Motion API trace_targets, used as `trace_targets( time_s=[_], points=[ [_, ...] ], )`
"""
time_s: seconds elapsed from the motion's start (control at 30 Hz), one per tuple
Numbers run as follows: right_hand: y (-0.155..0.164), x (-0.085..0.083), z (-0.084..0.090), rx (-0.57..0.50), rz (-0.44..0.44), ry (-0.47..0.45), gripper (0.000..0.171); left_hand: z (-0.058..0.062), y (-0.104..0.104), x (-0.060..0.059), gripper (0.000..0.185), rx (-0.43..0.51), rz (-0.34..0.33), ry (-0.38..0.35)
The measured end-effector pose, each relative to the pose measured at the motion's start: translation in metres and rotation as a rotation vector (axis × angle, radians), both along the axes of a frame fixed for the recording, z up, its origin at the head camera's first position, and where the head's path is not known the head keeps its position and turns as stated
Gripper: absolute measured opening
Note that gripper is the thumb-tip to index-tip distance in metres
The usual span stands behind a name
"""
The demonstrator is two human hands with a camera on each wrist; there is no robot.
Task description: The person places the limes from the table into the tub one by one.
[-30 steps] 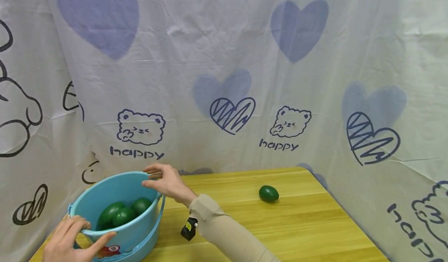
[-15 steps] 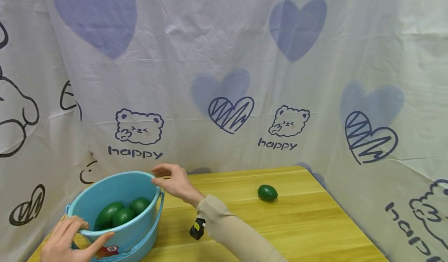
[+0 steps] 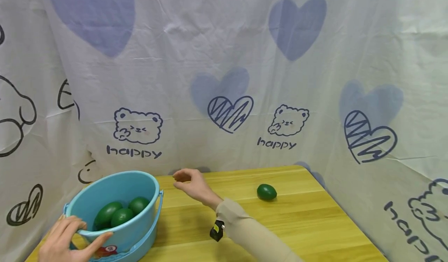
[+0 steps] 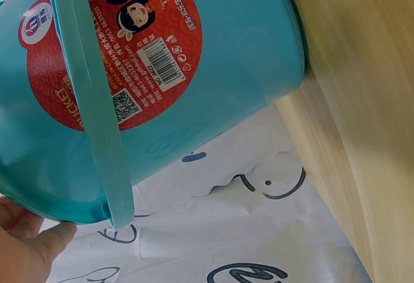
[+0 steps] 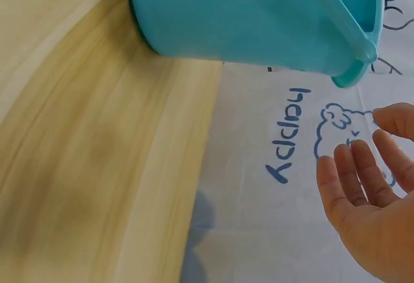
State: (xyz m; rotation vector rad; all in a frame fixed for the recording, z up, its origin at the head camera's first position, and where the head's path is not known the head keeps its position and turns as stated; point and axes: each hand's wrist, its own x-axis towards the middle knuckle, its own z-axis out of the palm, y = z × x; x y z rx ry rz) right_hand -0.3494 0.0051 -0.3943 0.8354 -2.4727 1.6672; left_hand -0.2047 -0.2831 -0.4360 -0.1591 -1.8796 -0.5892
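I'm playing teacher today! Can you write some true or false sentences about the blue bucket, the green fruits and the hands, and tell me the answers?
1. The left hand holds the blue bucket by its rim. True.
2. The right hand holds a green fruit. False: it is empty, above the table.
3. Three green fruits lie in the bucket. True.
4. The loose green fruit sits on the bucket's rim. False: it lies on the table, well apart from the bucket.

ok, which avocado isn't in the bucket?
The lone avocado lying on the bare wooden table, right of the right hand. The other three avocados sit together inside the blue bucket.
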Motion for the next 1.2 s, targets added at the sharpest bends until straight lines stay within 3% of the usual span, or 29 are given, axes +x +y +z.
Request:
trace_targets(
  time_s=[0.7,1.0,1.2],
  points=[
    [0.070,-0.008,-0.032,-0.023,-0.067,-0.103,0.024,0.000,0.000,0.000,0.058,-0.009,-0.014,0.007],
    [0.104,-0.017,-0.043,-0.062,-0.145,-0.092,0.026,0.001,-0.001,-0.001,0.058,-0.021,-0.033,0.017],
    [0.129,-0.016,-0.044,-0.010,-0.232,-0.054,0.023,0.000,-0.001,0.000,0.058,-0.029,-0.039,0.015]
  ],
)
